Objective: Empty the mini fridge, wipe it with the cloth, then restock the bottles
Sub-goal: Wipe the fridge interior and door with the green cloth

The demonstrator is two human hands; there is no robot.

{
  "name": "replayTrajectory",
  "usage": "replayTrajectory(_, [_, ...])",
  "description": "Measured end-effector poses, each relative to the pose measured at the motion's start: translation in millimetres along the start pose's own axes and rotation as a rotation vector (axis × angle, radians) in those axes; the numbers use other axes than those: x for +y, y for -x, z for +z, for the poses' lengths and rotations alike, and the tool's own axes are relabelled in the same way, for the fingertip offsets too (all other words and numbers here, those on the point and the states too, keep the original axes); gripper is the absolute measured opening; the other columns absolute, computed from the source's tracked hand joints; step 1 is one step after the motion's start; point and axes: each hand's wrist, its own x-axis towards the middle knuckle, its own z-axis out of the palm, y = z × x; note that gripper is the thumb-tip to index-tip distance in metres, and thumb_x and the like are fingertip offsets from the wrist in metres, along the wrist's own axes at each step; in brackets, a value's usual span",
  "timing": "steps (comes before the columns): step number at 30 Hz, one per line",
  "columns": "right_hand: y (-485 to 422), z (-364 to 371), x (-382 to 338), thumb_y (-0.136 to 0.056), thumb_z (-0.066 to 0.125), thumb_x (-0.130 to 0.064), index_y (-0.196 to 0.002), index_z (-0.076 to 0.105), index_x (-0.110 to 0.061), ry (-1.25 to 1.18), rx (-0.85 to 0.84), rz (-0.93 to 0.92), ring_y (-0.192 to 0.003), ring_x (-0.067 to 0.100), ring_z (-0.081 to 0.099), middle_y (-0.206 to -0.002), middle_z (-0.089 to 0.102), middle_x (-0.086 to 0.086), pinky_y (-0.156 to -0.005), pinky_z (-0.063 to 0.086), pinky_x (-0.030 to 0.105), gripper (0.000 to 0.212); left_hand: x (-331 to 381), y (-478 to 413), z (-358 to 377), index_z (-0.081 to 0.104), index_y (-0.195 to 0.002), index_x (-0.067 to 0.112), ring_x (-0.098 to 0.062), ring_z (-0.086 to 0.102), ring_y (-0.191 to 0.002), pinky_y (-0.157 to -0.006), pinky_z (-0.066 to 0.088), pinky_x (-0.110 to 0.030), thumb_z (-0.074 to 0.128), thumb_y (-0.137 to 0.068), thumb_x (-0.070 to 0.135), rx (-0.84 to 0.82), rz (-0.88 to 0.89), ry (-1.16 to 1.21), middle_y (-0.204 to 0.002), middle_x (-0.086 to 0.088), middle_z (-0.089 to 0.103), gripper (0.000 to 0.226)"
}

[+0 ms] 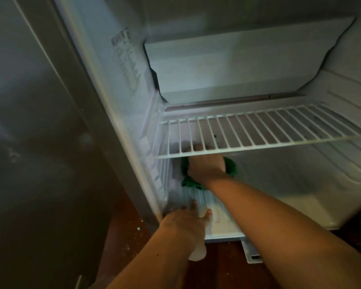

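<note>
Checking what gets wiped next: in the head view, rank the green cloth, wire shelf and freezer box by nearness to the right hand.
1. Green cloth, directly under the right hand, low left.
2. Wire shelf, just above it.
3. Freezer box, at the top.
</note>
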Motion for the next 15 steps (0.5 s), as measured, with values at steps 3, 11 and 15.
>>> replayTrajectory(3, [12, -11, 44, -0.089, 0.059, -0.029, -0.119, 0.056, -0.015, 0.033, -0.009, 0.103, -0.113, 0.032, 0.056, -0.121, 0.059, 0.009, -0.092, 0.047, 0.042, 0.033, 1, 1, 4, -0.01, -0.155, 0.034, -0.033, 0.01, -0.15, -0.117, 0.026, -0.051, 0.052, -0.091, 0.016, 0.018, -0.007, -0.016, -0.163, -0.004, -0.017, 0.09])
replayTrajectory(11, [35, -26, 151, -0.097, 0.049, -0.024, -0.092, 0.058, -0.017, 0.365, -0.061, 0.309, -0.093, 0.019, 0.06, -0.104, 0.064, 0.004, -0.073, 0.043, 0.028, 0.013, 1, -1, 2, -0.01, -0.154, 0.035, -0.03, 0.009, -0.15, -0.119, 0.023, -0.047, 0.05, -0.092, 0.017, -0.002, -0.017, -0.001, -0.163, -0.002, -0.017, 0.088])
replayTrajectory(15, [57, -35, 146, -0.092, 0.053, -0.039, -0.11, 0.06, -0.014, 0.409, -0.132, 0.255, -0.097, 0.023, 0.06, -0.11, 0.062, 0.007, -0.075, 0.046, 0.03, 0.031, 2, 1, -1, -0.009, -0.155, 0.034, -0.028, 0.012, -0.15, -0.12, 0.023, -0.044, 0.048, -0.094, 0.017, -0.005, -0.023, -0.025, -0.164, -0.003, -0.015, 0.085])
